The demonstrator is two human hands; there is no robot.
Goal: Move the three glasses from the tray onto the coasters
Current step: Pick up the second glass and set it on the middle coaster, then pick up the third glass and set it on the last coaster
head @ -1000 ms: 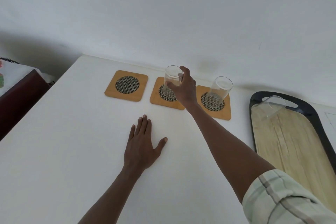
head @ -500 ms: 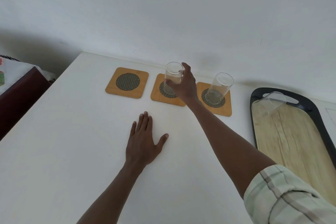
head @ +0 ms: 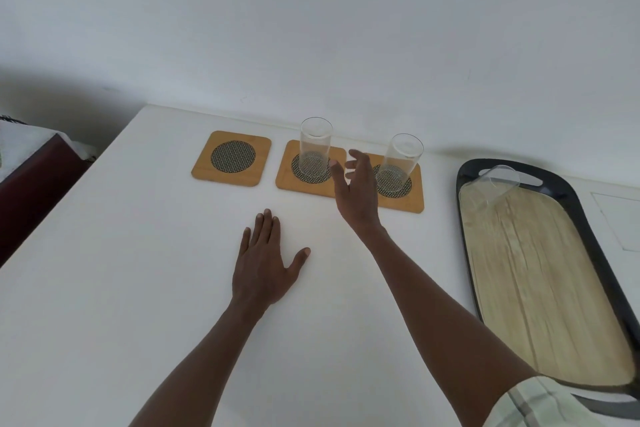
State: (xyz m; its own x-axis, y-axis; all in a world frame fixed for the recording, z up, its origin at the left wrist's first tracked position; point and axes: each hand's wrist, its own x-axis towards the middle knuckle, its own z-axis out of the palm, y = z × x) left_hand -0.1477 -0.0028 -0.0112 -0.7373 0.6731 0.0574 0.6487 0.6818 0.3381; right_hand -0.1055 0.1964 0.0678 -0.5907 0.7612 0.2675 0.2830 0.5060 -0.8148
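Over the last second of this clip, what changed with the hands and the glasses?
The right hand let go of the middle glass, which now stands alone on the middle coaster, and drew back toward the person, fingers open. Unchanged: the left hand flat on the table, the right glass on its coaster, the left coaster bare, the third glass on the tray.

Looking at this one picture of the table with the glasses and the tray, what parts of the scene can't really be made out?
All in the head view:
- Right coaster: its left part is hidden behind the right hand.
- Tray: its near end is cut off by the picture's edge and covered by the sleeve.
- Glass on the tray: clear against the pale wood, so whether it stands or leans cannot be told.
- Dark furniture at left: cut off by the edge.
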